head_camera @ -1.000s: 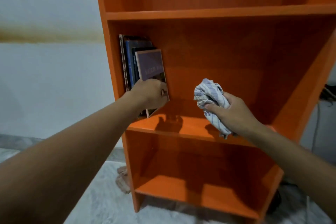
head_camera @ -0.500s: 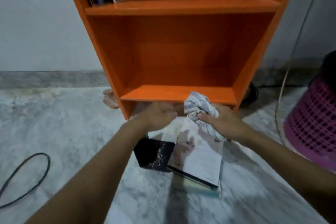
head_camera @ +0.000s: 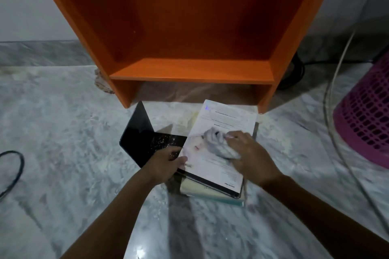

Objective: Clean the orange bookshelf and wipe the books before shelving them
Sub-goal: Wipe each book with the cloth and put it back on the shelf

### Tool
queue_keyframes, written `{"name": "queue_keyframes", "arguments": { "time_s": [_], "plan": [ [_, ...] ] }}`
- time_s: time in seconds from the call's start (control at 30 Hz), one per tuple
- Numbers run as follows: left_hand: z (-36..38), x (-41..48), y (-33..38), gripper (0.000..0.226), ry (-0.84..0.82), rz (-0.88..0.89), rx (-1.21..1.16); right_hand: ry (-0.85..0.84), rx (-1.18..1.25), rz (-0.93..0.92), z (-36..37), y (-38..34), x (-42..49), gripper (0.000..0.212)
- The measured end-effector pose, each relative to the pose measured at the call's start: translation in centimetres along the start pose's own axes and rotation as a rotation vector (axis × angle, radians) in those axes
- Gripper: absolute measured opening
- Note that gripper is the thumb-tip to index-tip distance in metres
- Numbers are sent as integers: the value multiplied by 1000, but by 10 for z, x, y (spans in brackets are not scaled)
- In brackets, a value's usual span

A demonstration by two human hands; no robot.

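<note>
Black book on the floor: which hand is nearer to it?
Left. The left hand lies at the black book's near corner, gripping the white book's edge; the right hand holds the cloth on that book, farther right.

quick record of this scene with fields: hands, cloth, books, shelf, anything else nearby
left hand: grips the left edge of the white book
right hand: holds the cloth, pressing it on the white book's cover
white book: top of a stack on the floor
black book: on the floor, left of the stack
bookshelf: orange, behind the stack
pink basket: far right
</note>
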State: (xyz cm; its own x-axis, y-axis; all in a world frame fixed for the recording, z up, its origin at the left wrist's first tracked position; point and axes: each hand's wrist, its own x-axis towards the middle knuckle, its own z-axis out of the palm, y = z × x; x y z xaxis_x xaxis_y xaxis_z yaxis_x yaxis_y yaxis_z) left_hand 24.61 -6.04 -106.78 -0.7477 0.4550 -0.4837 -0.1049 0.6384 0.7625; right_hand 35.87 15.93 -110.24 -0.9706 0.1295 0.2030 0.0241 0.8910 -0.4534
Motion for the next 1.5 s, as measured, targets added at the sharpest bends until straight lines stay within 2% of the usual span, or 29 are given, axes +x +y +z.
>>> {"name": "queue_keyframes", "arguments": {
  "time_s": [0.07, 0.13, 0.2, 0.23, 0.27, 0.37, 0.4, 0.43, 0.47, 0.53, 0.6, 0.67, 0.73, 0.8, 0.9, 0.93, 1.0, 1.03, 1.1, 1.2, 1.27, 1.4, 1.5],
  "plan": [
    [-2, 1, 2, 11, -16, -44, -18, 103, -60, 160, -9, 31, 25, 47],
    [-3, 3, 2, 5, -31, -91, -16, 198, -47, 317, -19, 59, 51, 32],
    [-3, 4, 1, 5, -43, -126, -20, 288, -9, 448, -26, 60, 64, 24],
    [-4, 5, 0, 9, -47, -130, -12, 278, -16, 422, -24, 51, 64, 29],
    [-3, 5, 0, 12, -52, -124, 13, 231, -25, 320, -21, 34, 61, 36],
    [-3, 8, -2, 12, -48, -92, 38, -6, 43, -162, -4, -22, 45, 50],
    [-4, 8, -3, 11, -51, -95, 26, -69, 16, -286, 7, -30, 43, 55],
    [-4, 8, -4, 10, -56, -90, 16, -112, -18, -323, 15, -32, 48, 59],
    [-5, 8, -4, 12, -67, -86, 14, -99, -25, -268, 18, -29, 59, 61],
    [-6, 8, -3, 14, -81, -77, -1, -23, -44, -30, 21, -10, 91, 59],
    [-6, 6, -1, 15, -84, -68, 8, 81, -137, 176, 18, 16, 120, 49],
    [-8, 4, -2, 18, -75, -78, 21, 182, -116, 366, 7, 33, 136, 33],
    [-10, 5, -3, 26, -60, -129, -18, 222, -73, 403, -1, 22, 126, 28],
    [-11, 10, -1, 26, -21, -209, -111, 150, -9, 273, 0, -12, 97, 32],
    [-13, 12, 3, 26, 16, -360, -423, -26, 8, -195, 19, -77, 36, 25],
    [-13, 12, 3, 28, 21, -379, -483, -78, -8, -297, 25, -86, 24, 26],
    [-15, 13, 0, 27, 19, -370, -515, -113, -45, -344, 33, -79, 31, 30],
    [-15, 14, -1, 28, 10, -380, -528, -108, -48, -279, 32, -71, 44, 38],
    [-13, 16, -1, 28, 27, -404, -510, -67, 10, -8, 24, -49, 73, 49],
    [-8, 17, 7, 21, 11, -395, -405, 88, 23, 364, 8, 3, 104, 42],
    [-5, 20, 6, 24, 4, -381, -332, 230, 59, 538, -4, 27, 101, 32],
    [-1, 20, 3, 27, 1, -288, -188, 417, 146, 712, -12, 41, 73, 18],
    [2, 21, 1, 33, 56, -209, -156, 377, 161, 748, -10, 38, 60, 25]
  ]
}}
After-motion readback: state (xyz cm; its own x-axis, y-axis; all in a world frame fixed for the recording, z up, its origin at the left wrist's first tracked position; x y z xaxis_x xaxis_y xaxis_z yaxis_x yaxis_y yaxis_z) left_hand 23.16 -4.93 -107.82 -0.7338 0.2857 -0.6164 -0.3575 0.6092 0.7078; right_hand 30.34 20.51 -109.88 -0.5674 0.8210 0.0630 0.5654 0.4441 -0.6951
